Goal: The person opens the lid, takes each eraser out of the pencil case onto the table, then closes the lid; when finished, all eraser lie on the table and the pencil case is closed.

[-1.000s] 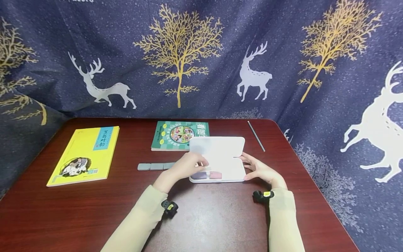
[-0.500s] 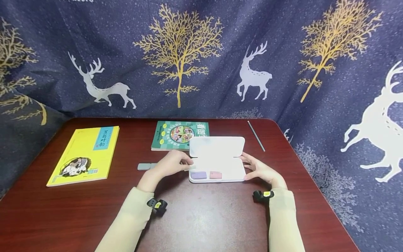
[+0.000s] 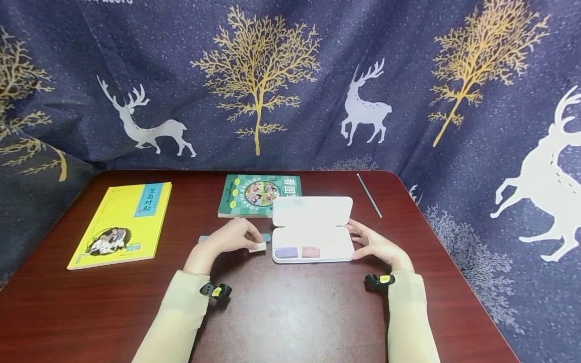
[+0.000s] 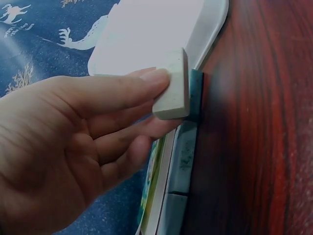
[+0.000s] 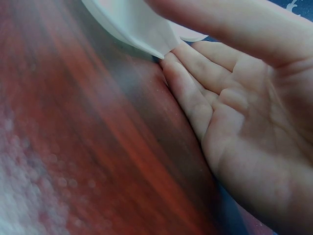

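Observation:
A white pencil case (image 3: pixel 333 242) lies with its lid (image 3: pixel 313 212) raised, in the middle of the head view. Inside, along the front left, sit a purple eraser (image 3: pixel 286 252) and a pink eraser (image 3: pixel 310 252). Just left of the case, my left hand (image 3: pixel 229 236) pinches a pale cream eraser (image 4: pixel 171 93) between thumb and fingers. Behind that hand runs a row of grey-teal blocks (image 4: pixel 182 156), partly hidden by it. My right hand (image 3: pixel 379 247) grips the case's right end, thumb at the front corner and fingers toward the hinge side.
Behind the case lies a green book (image 3: pixel 236 196), which the lid partly covers. A yellow book (image 3: pixel 131 212) is at the left of the table (image 3: pixel 290 312). Toward the back right rests a thin grey-green pencil (image 3: pixel 369 196). A patterned curtain (image 3: pixel 299 131) hangs behind the table.
My left hand has moved left from over the case to beside it, carrying the pale eraser out. The purple and pink erasers now show fully. My right hand has stayed at the case.

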`<state>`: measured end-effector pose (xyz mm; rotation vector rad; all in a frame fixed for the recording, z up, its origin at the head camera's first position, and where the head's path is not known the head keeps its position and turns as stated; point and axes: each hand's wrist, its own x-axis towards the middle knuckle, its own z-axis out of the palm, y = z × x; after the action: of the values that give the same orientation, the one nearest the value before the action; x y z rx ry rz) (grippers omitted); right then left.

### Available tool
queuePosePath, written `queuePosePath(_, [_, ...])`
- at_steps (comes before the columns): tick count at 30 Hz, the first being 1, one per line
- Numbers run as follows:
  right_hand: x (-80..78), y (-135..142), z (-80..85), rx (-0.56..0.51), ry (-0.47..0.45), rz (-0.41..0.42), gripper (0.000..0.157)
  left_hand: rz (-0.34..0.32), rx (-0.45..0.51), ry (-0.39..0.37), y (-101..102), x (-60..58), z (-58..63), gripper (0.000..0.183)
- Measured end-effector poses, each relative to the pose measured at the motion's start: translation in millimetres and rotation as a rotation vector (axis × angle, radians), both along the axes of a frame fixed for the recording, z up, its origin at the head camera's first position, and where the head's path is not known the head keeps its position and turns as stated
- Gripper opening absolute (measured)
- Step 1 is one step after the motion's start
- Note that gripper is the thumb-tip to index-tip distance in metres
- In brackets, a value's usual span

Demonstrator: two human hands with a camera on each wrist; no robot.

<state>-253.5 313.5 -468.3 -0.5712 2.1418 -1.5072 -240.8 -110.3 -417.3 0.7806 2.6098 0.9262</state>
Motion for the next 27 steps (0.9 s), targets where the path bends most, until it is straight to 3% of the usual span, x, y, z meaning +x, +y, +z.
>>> queuePosePath(8, [-0.4,-0.5,-0.3,-0.005,-0.005,0.001,0.102,-0.023,-0.031,-0.046,8.3,1.0,-3.5,0.014])
queuePosePath(27, [-1.4,0.5,-1.6,0.004,0.013,0.001,0.101,-0.027,-0.090,-0.008,19.9,2.1,-5.7,0.011])
